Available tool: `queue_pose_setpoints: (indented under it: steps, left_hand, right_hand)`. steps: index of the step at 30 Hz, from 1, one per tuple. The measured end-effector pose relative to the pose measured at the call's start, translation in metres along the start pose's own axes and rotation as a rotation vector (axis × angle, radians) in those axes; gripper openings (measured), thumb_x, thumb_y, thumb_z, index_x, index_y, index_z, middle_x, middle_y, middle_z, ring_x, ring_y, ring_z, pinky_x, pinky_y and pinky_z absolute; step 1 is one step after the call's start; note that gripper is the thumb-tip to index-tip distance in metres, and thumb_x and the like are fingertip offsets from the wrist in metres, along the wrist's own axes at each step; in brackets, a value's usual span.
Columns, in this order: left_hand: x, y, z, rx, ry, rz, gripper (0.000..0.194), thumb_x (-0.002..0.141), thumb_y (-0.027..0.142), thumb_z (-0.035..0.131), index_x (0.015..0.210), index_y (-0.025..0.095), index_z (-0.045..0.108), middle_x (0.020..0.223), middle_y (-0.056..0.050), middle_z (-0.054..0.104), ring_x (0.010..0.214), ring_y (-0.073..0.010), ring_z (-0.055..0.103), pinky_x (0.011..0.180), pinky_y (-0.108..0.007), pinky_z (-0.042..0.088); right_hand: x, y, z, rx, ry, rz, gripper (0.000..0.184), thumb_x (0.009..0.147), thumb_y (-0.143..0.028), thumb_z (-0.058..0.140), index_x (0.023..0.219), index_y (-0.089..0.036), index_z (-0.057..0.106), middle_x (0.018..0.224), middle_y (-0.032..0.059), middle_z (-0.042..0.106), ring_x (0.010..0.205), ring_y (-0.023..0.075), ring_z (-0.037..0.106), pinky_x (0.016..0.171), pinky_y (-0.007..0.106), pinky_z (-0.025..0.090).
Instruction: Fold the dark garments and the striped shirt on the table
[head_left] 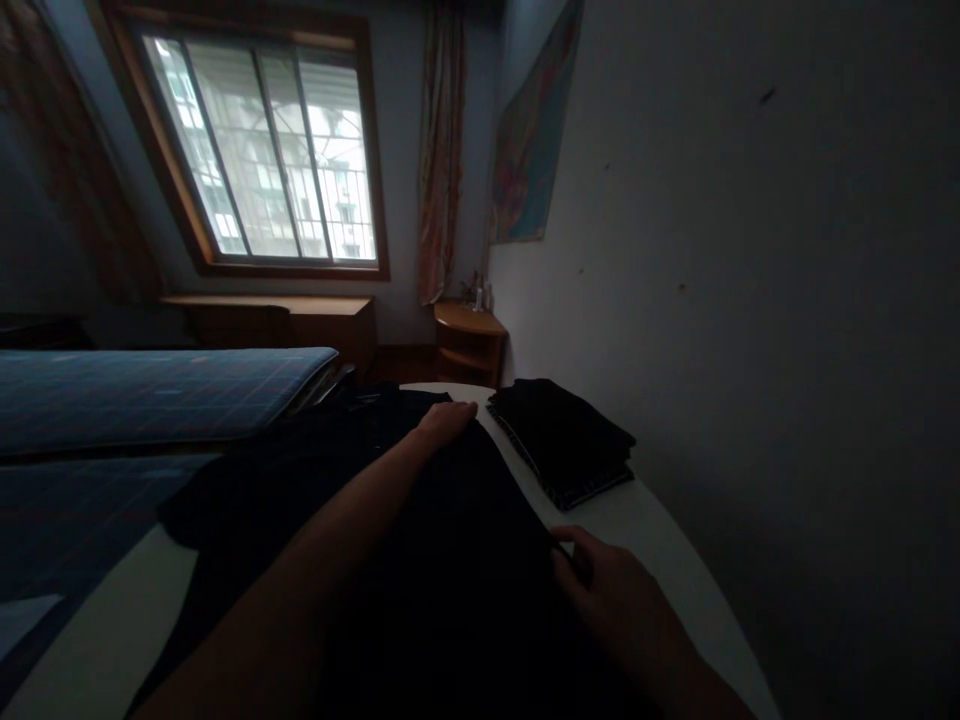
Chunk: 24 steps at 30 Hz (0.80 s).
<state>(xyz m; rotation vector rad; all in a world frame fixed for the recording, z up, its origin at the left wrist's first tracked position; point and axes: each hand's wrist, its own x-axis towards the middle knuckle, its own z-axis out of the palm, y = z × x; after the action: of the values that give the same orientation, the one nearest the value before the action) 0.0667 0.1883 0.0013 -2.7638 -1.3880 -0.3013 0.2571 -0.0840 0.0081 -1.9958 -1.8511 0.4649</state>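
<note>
A dark garment (420,560) lies spread over a white round table (660,530). My left hand (448,420) reaches across it and rests flat on its far edge, fingers stretched out. My right hand (607,590) sits at the garment's right edge, thumb and fingers pinched on the cloth there. A stack of folded dark clothes (562,440) lies on the table just beyond and right of both hands. The room is dim, so details of the cloth are hard to make out.
A bed with a blue checked cover (142,400) runs along the left. A plain wall (787,300) stands close on the right. A wooden desk (285,315) sits under the window and a small corner shelf (469,340) behind the table.
</note>
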Motion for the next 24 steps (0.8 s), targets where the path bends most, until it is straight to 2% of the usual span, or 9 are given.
queue_pose_setpoints:
  steps: [3,6,10,13,16,18,20,22,24]
  left_hand:
    - [-0.008,-0.012,-0.01,-0.081,0.057,-0.027,0.024,0.091,0.013,0.048,0.111,0.021,0.06,0.109,-0.01,0.07,0.1,-0.0252,0.067,0.089,-0.035,0.048]
    - [-0.02,-0.025,-0.016,-0.179,0.15,-0.102,0.024,0.094,0.018,0.045,0.113,0.02,0.06,0.106,-0.009,0.07,0.101,-0.0234,0.066,0.09,-0.032,0.046]
    - [-0.043,-0.047,-0.014,-0.332,0.248,-0.274,0.026,0.098,0.029,0.041,0.104,0.017,0.064,0.097,-0.009,0.072,0.092,-0.0221,0.067,0.082,-0.031,0.048]
    - [-0.064,-0.065,-0.006,-0.45,0.277,-0.379,0.022,0.094,0.032,0.052,0.096,0.015,0.066,0.092,-0.008,0.072,0.086,-0.02,0.068,0.074,-0.027,0.049]
    - [-0.083,-0.078,0.005,-0.56,0.263,-0.434,0.017,0.082,0.024,0.068,0.096,0.014,0.066,0.085,-0.005,0.072,0.079,-0.0176,0.068,0.068,-0.024,0.05]
    - [-0.092,-0.084,0.012,-0.622,0.242,-0.448,0.024,0.074,0.014,0.073,0.097,0.014,0.067,0.087,-0.003,0.072,0.081,-0.0164,0.068,0.068,-0.023,0.051]
    - [-0.097,-0.088,0.018,-0.669,0.228,-0.46,0.032,0.069,0.004,0.073,0.099,0.015,0.067,0.095,-0.003,0.072,0.089,-0.0157,0.067,0.075,-0.022,0.051]
    - [-0.097,-0.09,0.023,-0.704,0.204,-0.494,0.035,0.07,0.001,0.073,0.102,0.015,0.068,0.099,-0.003,0.071,0.091,-0.016,0.066,0.078,-0.023,0.052]
    - [-0.092,-0.092,0.029,-0.732,0.161,-0.546,0.033,0.076,0.005,0.073,0.107,0.014,0.066,0.098,-0.004,0.07,0.086,-0.0167,0.066,0.076,-0.027,0.054]
  right_hand:
    - [-0.004,-0.016,-0.014,-0.016,-0.006,-0.056,0.041,0.091,-0.035,0.043,0.123,-0.022,0.064,0.082,0.0067,0.072,0.078,0.0232,0.068,0.064,0.031,0.044]
    - [-0.009,-0.036,-0.024,-0.018,-0.033,-0.147,0.044,0.089,-0.031,0.047,0.131,-0.022,0.061,0.083,0.0065,0.071,0.077,0.0224,0.068,0.066,0.031,0.046]
    - [-0.018,-0.066,-0.021,0.02,-0.09,-0.279,0.045,0.088,-0.026,0.051,0.132,-0.024,0.059,0.099,0.0081,0.072,0.086,0.0222,0.068,0.076,0.033,0.05]
    - [-0.024,-0.088,-0.005,0.032,-0.21,-0.398,0.049,0.085,-0.018,0.054,0.133,-0.024,0.058,0.119,0.009,0.069,0.102,0.0238,0.067,0.089,0.035,0.051]
    - [-0.027,-0.103,0.019,-0.062,-0.393,-0.459,0.057,0.078,-0.012,0.058,0.134,-0.027,0.057,0.125,0.0085,0.066,0.107,0.028,0.066,0.09,0.039,0.052]
    - [-0.027,-0.107,0.038,-0.149,-0.474,-0.466,0.06,0.075,-0.012,0.062,0.132,-0.029,0.058,0.121,0.0083,0.068,0.103,0.0312,0.068,0.084,0.041,0.055]
    - [-0.025,-0.106,0.056,-0.221,-0.5,-0.478,0.058,0.075,-0.014,0.063,0.13,-0.029,0.059,0.116,0.0094,0.07,0.094,0.0327,0.071,0.075,0.04,0.057]
    - [-0.023,-0.101,0.072,-0.263,-0.501,-0.508,0.054,0.077,-0.018,0.062,0.129,-0.029,0.06,0.111,0.0106,0.072,0.085,0.0319,0.073,0.065,0.036,0.055]
    - [-0.022,-0.094,0.085,-0.279,-0.49,-0.54,0.05,0.079,-0.02,0.058,0.129,-0.03,0.059,0.106,0.0106,0.073,0.078,0.0298,0.073,0.057,0.031,0.051]
